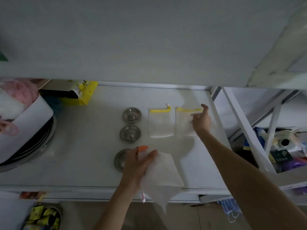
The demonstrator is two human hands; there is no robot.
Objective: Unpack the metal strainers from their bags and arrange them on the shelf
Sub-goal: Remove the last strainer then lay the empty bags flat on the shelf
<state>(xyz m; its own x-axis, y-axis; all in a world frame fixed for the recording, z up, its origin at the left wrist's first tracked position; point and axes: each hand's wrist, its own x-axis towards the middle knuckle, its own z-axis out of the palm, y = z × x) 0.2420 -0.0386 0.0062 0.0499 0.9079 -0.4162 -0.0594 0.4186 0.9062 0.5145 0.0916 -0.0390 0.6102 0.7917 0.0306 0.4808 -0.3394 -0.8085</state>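
Three round metal strainers lie in a column on the white shelf (83, 146): the far one (132, 115), the middle one (130, 133), and the near one (120, 160), partly hidden by my left hand. My left hand (137, 161) grips a white mesh bag with an orange top (162, 176), which hangs over the shelf's front edge. Two flat clear bags with yellow zip strips lie to the right of the strainers: one (160, 122) next to them and one (185, 122) under my right hand. My right hand (201, 120) rests on that second bag with fingers spread.
A white bin (29, 120) with pink items and stacked dark pans (33, 146) stand at the left. A yellow box (83, 95) sits at the back left. An upper shelf overhangs. White frame bars (245, 130) and clutter stand to the right.
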